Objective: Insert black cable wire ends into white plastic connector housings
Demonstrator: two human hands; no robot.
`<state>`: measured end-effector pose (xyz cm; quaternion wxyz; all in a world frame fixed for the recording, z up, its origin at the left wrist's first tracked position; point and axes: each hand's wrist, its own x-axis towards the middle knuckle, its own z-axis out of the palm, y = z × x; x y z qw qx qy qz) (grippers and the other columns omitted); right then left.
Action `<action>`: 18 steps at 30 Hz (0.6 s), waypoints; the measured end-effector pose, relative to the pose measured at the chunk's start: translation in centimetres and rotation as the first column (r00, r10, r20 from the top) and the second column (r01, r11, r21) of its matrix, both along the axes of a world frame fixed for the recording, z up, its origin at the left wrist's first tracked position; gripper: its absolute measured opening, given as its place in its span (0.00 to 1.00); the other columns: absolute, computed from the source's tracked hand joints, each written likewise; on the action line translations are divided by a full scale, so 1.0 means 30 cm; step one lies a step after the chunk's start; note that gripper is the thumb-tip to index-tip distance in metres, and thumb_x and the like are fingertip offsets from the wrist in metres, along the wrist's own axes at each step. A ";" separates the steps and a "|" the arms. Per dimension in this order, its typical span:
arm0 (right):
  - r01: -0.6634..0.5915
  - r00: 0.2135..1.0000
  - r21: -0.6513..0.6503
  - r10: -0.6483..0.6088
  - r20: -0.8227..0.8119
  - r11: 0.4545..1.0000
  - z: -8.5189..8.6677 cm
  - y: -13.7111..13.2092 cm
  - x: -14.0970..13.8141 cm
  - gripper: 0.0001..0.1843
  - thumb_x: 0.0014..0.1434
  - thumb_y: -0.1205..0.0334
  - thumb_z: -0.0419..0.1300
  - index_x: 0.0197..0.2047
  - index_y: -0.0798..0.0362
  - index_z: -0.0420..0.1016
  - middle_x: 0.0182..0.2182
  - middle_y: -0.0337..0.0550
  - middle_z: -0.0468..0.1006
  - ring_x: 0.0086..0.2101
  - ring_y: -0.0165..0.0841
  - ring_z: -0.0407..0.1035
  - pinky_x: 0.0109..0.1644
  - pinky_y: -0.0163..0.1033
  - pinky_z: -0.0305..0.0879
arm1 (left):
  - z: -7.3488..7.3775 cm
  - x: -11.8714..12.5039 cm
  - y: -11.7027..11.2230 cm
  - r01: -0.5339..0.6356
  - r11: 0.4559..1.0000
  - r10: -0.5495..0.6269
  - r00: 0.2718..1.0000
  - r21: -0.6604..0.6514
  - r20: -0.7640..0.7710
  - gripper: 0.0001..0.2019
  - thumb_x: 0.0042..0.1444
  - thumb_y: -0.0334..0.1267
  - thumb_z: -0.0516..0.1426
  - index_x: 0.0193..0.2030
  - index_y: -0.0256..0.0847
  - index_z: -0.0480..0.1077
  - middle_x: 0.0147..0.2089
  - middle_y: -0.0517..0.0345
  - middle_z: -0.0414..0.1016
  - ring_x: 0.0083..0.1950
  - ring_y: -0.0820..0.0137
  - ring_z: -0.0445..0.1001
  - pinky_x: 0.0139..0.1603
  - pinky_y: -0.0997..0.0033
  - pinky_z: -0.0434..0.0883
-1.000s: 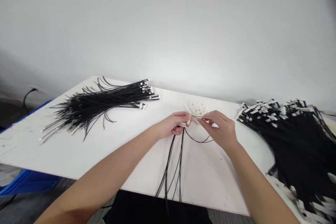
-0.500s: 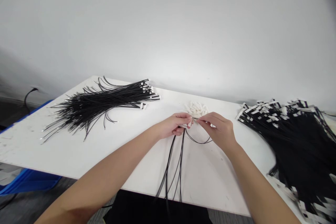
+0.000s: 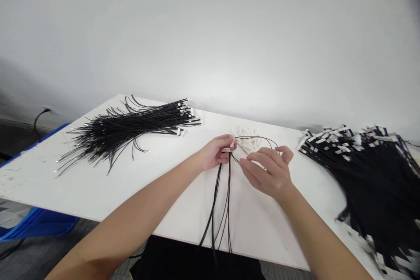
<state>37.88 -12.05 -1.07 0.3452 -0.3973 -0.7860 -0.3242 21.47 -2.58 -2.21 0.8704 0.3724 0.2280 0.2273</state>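
My left hand (image 3: 216,153) is closed on a white connector (image 3: 232,142) and the tops of several thin black wires (image 3: 216,201), which hang over the table's front edge. From the connector a black wire loop (image 3: 254,137) bows out to the right. My right hand (image 3: 269,170) is beside this loop, with its fingers apart and bent. Part of the loop passes behind those fingers, so contact is hard to see. Just beyond my hands lies a small heap of white connectors (image 3: 246,139), partly covered by the loop.
A bundle of black wires with white ends (image 3: 131,127) lies on the white table (image 3: 157,192) at the left. On the right is a larger pile of such wires (image 3: 370,188). Behind stands a white wall (image 3: 210,43). Below left is a blue bin (image 3: 49,223).
My right hand has come away from the wire at my left hand, moving slightly right and down, and its fingers have spread. The wire now arcs out freely. My left hand keeps its hold.
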 end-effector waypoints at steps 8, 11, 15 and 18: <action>-0.024 1.000 -0.104 0.025 0.011 0.994 -0.041 0.005 -0.043 0.08 0.51 0.70 0.61 0.30 0.47 0.67 0.26 0.30 0.70 0.30 0.25 0.64 0.42 0.42 0.45 | 0.012 0.000 -0.011 -0.012 0.996 0.020 0.996 -0.092 0.086 0.10 0.49 0.41 0.56 0.32 0.37 0.63 0.26 0.64 0.53 0.17 0.85 0.48 0.13 0.85 0.45; -0.032 0.999 -0.114 0.033 0.006 0.993 -0.044 0.011 -0.039 0.10 0.51 0.71 0.61 0.34 0.46 0.69 0.26 0.31 0.70 0.30 0.25 0.63 0.41 0.42 0.45 | 0.003 0.006 -0.018 0.001 0.997 0.007 0.996 -0.080 0.090 0.10 0.49 0.41 0.56 0.32 0.37 0.63 0.25 0.64 0.53 0.17 0.85 0.48 0.13 0.85 0.45; -0.029 0.999 -0.100 0.034 0.043 0.995 -0.046 0.015 -0.032 0.13 0.51 0.72 0.61 0.36 0.44 0.70 0.26 0.31 0.70 0.30 0.25 0.64 0.43 0.42 0.46 | -0.006 0.011 -0.019 0.014 0.997 -0.007 0.995 -0.071 0.101 0.09 0.51 0.41 0.55 0.33 0.37 0.63 0.26 0.64 0.54 0.17 0.85 0.48 0.13 0.84 0.45; -0.030 0.998 -0.108 0.037 0.059 0.994 -0.043 0.015 -0.029 0.13 0.52 0.73 0.60 0.37 0.44 0.69 0.26 0.30 0.71 0.30 0.24 0.65 0.45 0.41 0.47 | -0.007 0.011 -0.018 0.008 0.997 -0.001 0.996 -0.074 0.093 0.10 0.51 0.42 0.55 0.33 0.37 0.63 0.26 0.64 0.54 0.17 0.85 0.48 0.13 0.84 0.45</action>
